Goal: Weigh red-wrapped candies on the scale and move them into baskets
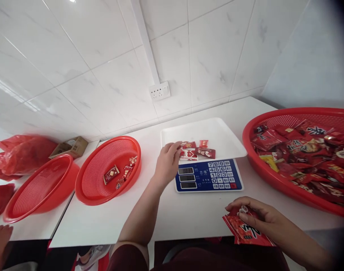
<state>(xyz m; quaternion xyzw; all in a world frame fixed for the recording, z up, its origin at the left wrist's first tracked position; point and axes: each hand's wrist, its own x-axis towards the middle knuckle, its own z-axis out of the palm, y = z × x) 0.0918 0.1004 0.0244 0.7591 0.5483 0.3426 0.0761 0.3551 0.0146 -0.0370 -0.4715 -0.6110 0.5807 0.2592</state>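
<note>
My left hand (pixel 168 160) is over the left side of the scale's white tray (pixel 194 130), its fingers closed at the edge of several small snack packets (pixel 205 152). Its thumb is hidden from view. Below the tray lies the scale's blue keypad panel (pixel 208 175). My right hand (pixel 255 216) is closed around a red snack packet (pixel 246 231) with black characters, in front of the scale at the table's near edge. Another small wrapper (pixel 243 209) shows between its fingers and thumb.
A large red basket (pixel 252 131) heaped with packets stands at right. Left of the scale, a red basket (pixel 90 165) holds a few packets. Farther left are another red basket (pixel 16 203), a cardboard box (pixel 73 147), red bags (pixel 28 154) and another person's hand (pixel 0 237).
</note>
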